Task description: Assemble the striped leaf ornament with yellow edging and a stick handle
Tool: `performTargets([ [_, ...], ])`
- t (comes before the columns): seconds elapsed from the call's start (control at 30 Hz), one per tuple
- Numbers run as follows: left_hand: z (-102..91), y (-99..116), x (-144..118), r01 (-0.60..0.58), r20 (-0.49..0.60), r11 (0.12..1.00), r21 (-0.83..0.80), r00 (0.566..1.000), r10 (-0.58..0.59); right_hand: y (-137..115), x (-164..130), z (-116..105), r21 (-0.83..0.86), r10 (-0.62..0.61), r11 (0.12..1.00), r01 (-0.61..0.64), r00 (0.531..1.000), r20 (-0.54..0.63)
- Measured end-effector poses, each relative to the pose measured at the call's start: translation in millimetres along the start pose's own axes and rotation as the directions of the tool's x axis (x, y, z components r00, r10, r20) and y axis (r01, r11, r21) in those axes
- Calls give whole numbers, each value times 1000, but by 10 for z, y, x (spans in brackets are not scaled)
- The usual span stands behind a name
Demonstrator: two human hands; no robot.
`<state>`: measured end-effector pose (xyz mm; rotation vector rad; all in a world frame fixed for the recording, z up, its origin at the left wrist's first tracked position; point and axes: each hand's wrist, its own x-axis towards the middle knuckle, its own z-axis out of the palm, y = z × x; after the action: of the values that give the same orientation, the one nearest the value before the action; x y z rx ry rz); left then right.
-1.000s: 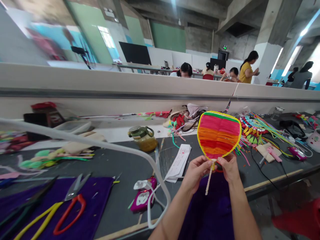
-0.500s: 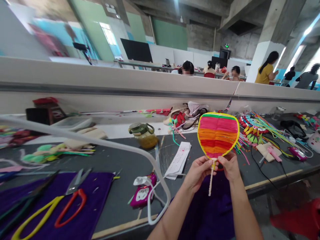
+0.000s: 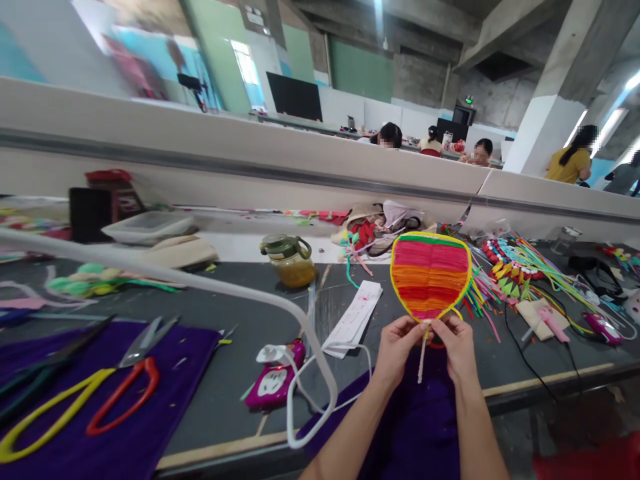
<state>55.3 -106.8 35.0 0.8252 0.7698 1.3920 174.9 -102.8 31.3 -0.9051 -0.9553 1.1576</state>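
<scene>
I hold up a small fan (image 3: 430, 277) woven of pink, orange and red strips with a yellow rim and a green top band. Both hands pinch it at its narrow base, where a pale stem (image 3: 423, 357) hangs down. My left hand (image 3: 399, 347) grips the left side of the base, my right hand (image 3: 456, 347) the right side. A purple cloth (image 3: 410, 427) lies under my forearms.
On the grey table (image 3: 225, 320) lie red-handled scissors (image 3: 127, 383) and yellow-handled ones on a second purple cloth, a pink glue gun (image 3: 275, 380) with white cable, a jar (image 3: 289, 260), white paper (image 3: 353, 320) and colourful strips (image 3: 520, 267). People sit beyond the partition.
The view has swung a little to the left and down. The fan has sunk slightly with both hands still pinching its base.
</scene>
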Motion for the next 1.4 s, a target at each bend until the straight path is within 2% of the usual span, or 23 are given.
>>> performTargets([
  [0.17, 1, -179, 103, -14, -28, 1000, 0, 1000, 14, 170, 87, -67, 7, 14, 1000, -14, 999, -32],
  [0.37, -34, -397, 285, -55, -91, 999, 1, 994, 55, 305, 199, -70, -58, -34, 998, 29, 997, -76],
  [0.53, -99, -522, 364, -36, -105, 999, -7, 994, 35, 437, 291, -104, -21, 7, 1000, -9, 997, -74],
  [0.77, -157, -581, 389, 31, -109, 991, -128, 993, -45, 520, 301, -109, 14, 53, 999, -52, 996, -76],
  [0.87, -151, -571, 391, 37, -117, 986, -164, 992, -57, 504, 281, -84, 1, 45, 999, -45, 996, -77],
  [0.97, -148, -567, 389, 33, -120, 982, -186, 991, -56, 476, 271, -25, 57, 71, 996, -67, 995, -69],
  [1.17, -174, -608, 374, -25, -144, 994, -105, 990, 10, 456, 289, 159, 191, 172, 968, -165, 985, -19],
  [1.4, -194, -614, 344, -103, -165, 993, 61, 980, 112, 531, 288, 244, 152, 120, 983, -106, 989, -90],
])
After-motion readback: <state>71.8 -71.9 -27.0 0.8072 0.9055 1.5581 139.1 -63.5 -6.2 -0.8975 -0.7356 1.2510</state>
